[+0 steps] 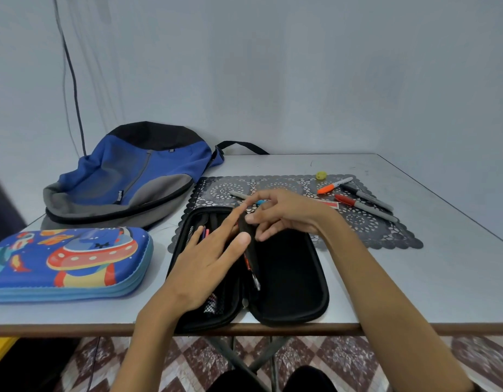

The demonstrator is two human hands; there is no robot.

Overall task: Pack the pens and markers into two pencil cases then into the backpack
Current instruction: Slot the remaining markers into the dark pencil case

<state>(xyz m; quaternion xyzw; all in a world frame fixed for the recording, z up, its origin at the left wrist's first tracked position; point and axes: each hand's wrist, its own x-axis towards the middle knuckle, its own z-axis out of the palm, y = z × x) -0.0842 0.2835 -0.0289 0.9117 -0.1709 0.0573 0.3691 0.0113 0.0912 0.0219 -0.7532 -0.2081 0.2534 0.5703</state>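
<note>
A black pencil case (287, 278) lies open at the table's front edge, with pens in its left half. My left hand (208, 258) rests flat with straight fingers over that left half. My right hand (281, 213) pinches the top of the case's black middle flap (249, 244), which stands upright between the halves. A closed blue space-themed pencil case (69, 261) lies at the left. The blue, grey and black backpack (128, 176) lies behind it. An orange marker (333, 185), a red marker (363, 206) and a black marker (366, 196) lie on the lace mat (372, 224).
A grey pen (239, 195) and a blue-capped one (260, 202) lie on the mat behind my hands. A small yellow-green object (321, 175) sits at the mat's far edge. A black cable (72, 80) hangs on the wall at left. The wall runs close behind the table.
</note>
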